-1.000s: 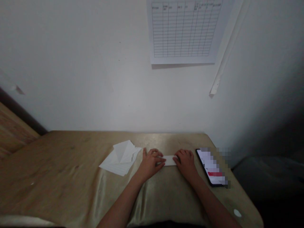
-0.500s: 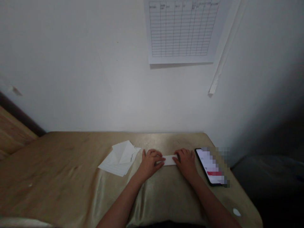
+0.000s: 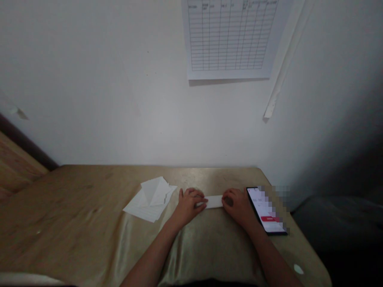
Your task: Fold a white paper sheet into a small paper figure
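Note:
A narrow white strip of folded paper (image 3: pixel 214 201) lies on the table between my two hands. My left hand (image 3: pixel 190 203) holds its left end, thumb and fingers closed on it from the near and far sides. At the other end, my right hand (image 3: pixel 236 203) has thumb and fingertips bent together in a pinch on the paper's right edge. Both ends of the strip are partly hidden by the fingers.
Left of my hands lies a loose stack of white paper sheets (image 3: pixel 146 207), some folded. A phone (image 3: pixel 263 211) with a lit screen rests close to my right hand. The table (image 3: pixel 89 215) meets a wall carrying a printed chart (image 3: pixel 227 44).
My right hand has shifted slightly right along the strip, and its fingers have curled into a tighter pinch at the end. The left hand has stayed almost still.

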Available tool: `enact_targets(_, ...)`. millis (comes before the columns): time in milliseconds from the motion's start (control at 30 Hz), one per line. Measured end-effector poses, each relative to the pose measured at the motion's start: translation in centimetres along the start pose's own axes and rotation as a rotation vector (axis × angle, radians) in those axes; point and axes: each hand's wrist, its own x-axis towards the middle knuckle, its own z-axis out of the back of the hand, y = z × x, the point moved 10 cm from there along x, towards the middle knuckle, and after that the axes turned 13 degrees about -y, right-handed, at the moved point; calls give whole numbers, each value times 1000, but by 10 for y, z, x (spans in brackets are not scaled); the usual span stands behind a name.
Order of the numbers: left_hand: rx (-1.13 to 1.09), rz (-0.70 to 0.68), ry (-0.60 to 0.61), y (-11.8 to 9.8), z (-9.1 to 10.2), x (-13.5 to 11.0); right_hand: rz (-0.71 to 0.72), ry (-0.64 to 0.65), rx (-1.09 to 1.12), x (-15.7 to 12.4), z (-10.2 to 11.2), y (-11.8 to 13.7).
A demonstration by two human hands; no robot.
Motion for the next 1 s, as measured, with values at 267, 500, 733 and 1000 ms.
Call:
enact_targets(267, 2, -4, -12, -4, 4, 0, -31, 30, 66, 0, 0, -7)
enact_targets(500, 31, 8, -73, -13, 6, -1, -37, 55, 46, 0, -4, -8)
enact_targets(733, 100, -4, -112, -22, 1, -3, -57, 56, -13, -1, -9, -5)
enact_targets(1000, 137, -19, -103, -22, -2, -4, -70, 54, -28, 0, -11, -6)
